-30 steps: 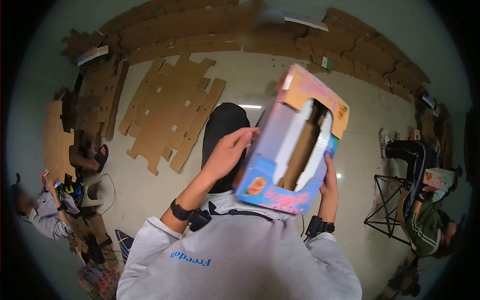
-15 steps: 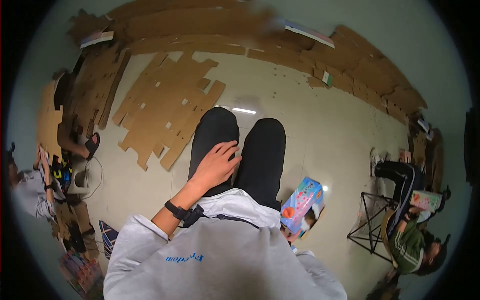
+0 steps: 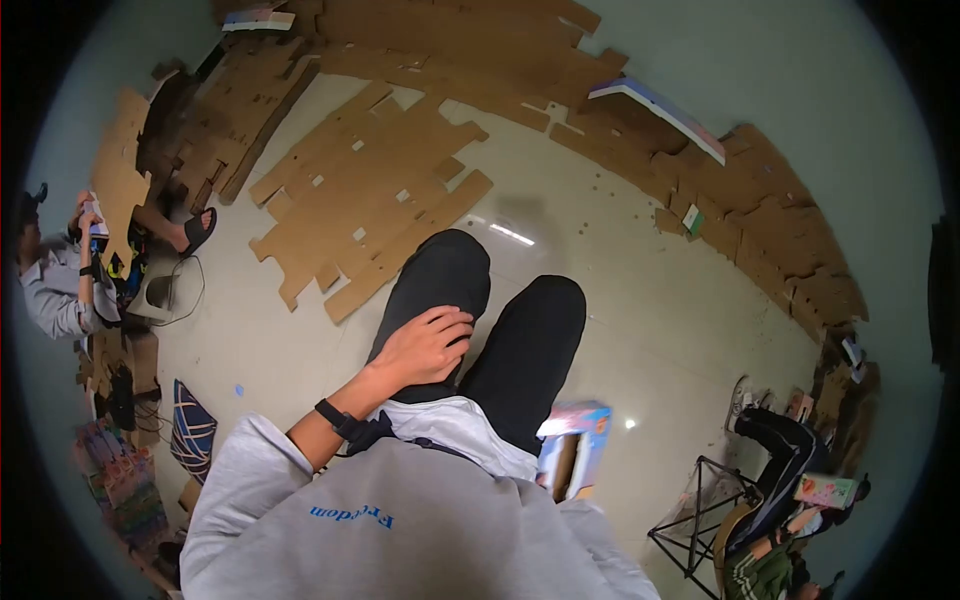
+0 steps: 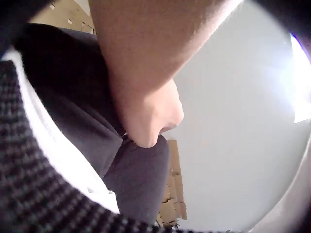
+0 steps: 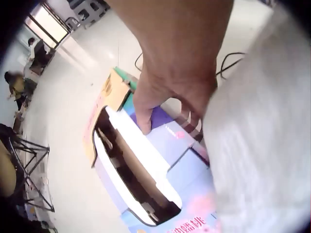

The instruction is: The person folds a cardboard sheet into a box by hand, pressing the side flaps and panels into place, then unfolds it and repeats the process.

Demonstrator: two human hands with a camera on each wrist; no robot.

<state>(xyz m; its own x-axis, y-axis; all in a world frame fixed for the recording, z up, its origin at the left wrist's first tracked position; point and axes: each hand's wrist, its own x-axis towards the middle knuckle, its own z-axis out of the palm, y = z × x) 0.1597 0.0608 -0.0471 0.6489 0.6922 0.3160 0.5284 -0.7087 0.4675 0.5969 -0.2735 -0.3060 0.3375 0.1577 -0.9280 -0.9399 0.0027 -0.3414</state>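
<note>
A blue, pink and orange printed box with a long cut-out window stands low beside the right thigh (image 3: 600, 432), partly behind the clothing. In the right wrist view, the right hand (image 5: 167, 97) grips the edge of that box (image 5: 170, 141), thumb on the printed side and fingers curled over the far side. The head view does not show the right hand. The left hand (image 3: 428, 348) lies loosely on the left thigh, holding nothing; the left wrist view shows it (image 4: 153, 114) against the dark trousers (image 4: 73, 82).
Flattened cardboard (image 3: 370, 190) lies on the pale floor ahead, with more sheets (image 3: 760, 210) along the wall. At the right are a black-framed stand (image 3: 700, 500) and a seated person in green holding a box. At the left, another person sits near a patterned cushion (image 3: 190, 430).
The box has gone from above the lap down to the right side, and its window has turned back into view since half a second ago. The left hand has come to rest on the thigh.
</note>
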